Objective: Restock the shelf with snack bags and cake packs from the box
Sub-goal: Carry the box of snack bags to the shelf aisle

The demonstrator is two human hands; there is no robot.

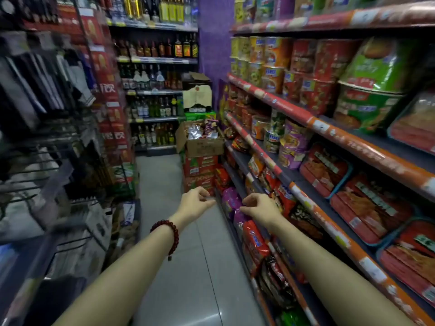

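Note:
An open cardboard box (pixel 207 147) full of snack bags stands on stacked red cartons at the far end of the aisle. The shelf unit (pixel 306 196) runs along my right, its low tiers lined with purple snack bags (pixel 231 200) and red ones. My left hand (pixel 196 203) reaches forward over the floor with loosely curled fingers, holding nothing. My right hand (pixel 259 208) hovers beside the purple bags on the low shelf, fingers also loosely curled and empty; whether it touches a bag is unclear.
Cup noodles (pixel 282 60) and red tray packs (pixel 367 208) fill the upper tiers on the right. Bottle shelves (pixel 153 90) close the aisle's end. A wire rack (pixel 47 161) of hanging goods lines the left. A grey tiled floor (pixel 188 267) runs between.

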